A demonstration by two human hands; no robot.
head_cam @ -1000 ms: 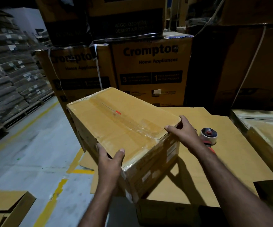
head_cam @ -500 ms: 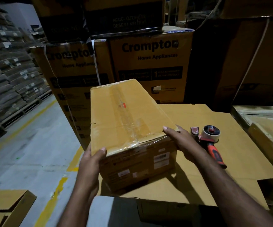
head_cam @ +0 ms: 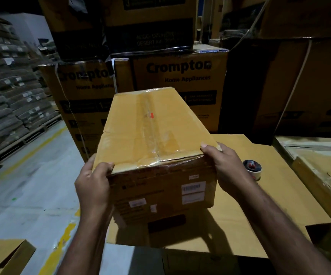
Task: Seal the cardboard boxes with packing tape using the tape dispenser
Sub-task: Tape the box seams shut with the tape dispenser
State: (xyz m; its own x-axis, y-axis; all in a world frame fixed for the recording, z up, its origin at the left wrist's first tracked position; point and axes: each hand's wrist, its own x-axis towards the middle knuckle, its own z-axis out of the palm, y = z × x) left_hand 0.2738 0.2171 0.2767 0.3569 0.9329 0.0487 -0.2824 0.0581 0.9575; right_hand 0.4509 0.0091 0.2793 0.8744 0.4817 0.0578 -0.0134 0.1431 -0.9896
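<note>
Gripping the box [head_cam: 156, 135] by its near top corners, I am holding it with both hands. My left hand [head_cam: 93, 187] is curling round the left corner with the thumb lying on the top face. My right hand [head_cam: 226, 167] is clamping the right corner the same way, its other fingers hidden behind the side wall. The box is pointing lengthwise away from me over the cardboard sheet [head_cam: 279, 205]; I cannot tell whether its base is resting there. Clear tape is running along the top seam and wrinkling over the near edge. The tape dispenser [head_cam: 253, 169] is lying on the sheet just right of my right hand, with neither hand touching it. Printed cartons [head_cam: 180, 76] are standing stacked behind, and sacks [head_cam: 6, 100] are sitting piled at the left.
</note>
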